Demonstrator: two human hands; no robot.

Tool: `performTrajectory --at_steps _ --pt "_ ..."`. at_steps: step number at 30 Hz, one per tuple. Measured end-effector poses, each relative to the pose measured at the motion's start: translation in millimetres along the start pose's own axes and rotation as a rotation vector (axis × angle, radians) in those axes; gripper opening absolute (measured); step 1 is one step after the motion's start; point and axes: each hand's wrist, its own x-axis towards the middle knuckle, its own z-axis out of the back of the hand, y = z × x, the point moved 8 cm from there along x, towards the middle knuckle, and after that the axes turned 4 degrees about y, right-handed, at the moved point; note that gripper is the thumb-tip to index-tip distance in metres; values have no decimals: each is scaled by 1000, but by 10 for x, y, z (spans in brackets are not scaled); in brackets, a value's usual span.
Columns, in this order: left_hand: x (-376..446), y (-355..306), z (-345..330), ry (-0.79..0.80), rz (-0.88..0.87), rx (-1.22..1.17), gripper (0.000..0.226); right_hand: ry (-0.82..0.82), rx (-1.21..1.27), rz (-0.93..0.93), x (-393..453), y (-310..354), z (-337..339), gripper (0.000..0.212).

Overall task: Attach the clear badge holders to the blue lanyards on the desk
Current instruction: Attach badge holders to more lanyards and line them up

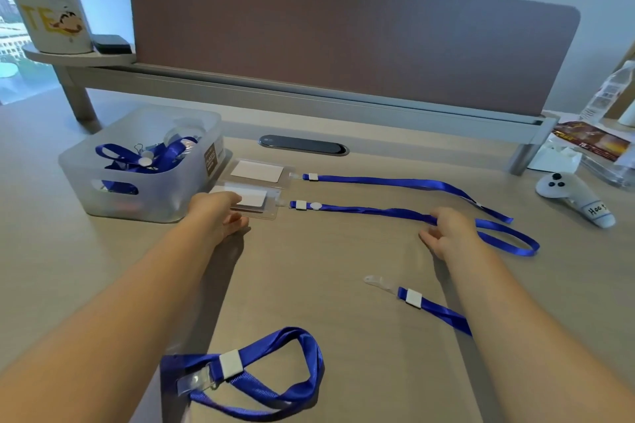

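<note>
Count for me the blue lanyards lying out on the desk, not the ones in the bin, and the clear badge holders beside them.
Blue lanyards on the desk: 4
Clear badge holders: 2
Total: 6

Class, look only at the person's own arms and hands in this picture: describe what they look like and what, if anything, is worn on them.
Two bare forearms reach in from the bottom corners of the view. No sleeve shows on either arm as far as the frame goes. The left hand and the right hand carry no gloves, and no watch, bracelet or ring is visible. There are no markings or tools strapped on.
</note>
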Motion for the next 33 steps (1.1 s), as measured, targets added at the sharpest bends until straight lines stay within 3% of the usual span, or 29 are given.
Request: performTrajectory --at_steps 2,3,7,10,14,18,20,23,27,31,33 --pt "-33 -11 98 -14 -17 200 46 18 -197 53 -159 21 -56 13" --pt "-60 -36 139 -23 -48 332 46 38 -303 109 -252 49 -120 11" --pt "-298 -180 100 123 -366 825 36 256 -770 430 -676 93 -567 17" --pt "-621 -179 109 276 -532 1109 41 428 -986 545 -1017 -53 -830 22" --pt "-839 68 407 411 -437 1371 53 471 -1172 654 -1351 -218 -988 25" --pt "-973 354 769 433 -271 1681 70 501 -1302 744 -1593 -348 -1067 27" --pt "-1033 445 872 417 -267 1789 77 506 -1351 788 -1680 -394 -1102 27" --pt "-1074 500 931 379 -319 1842 76 490 -1414 844 -1778 -435 -1122 28" --pt "-1075 475 911 348 -380 1825 59 492 -1444 873 -1869 -465 -1119 29" --pt "-1025 376 926 349 -360 1582 32 522 -1427 876 -1947 -489 -1122 29" --pt "-1036 239 919 335 -395 1414 36 541 -1406 877 -1977 -495 -1137 29"
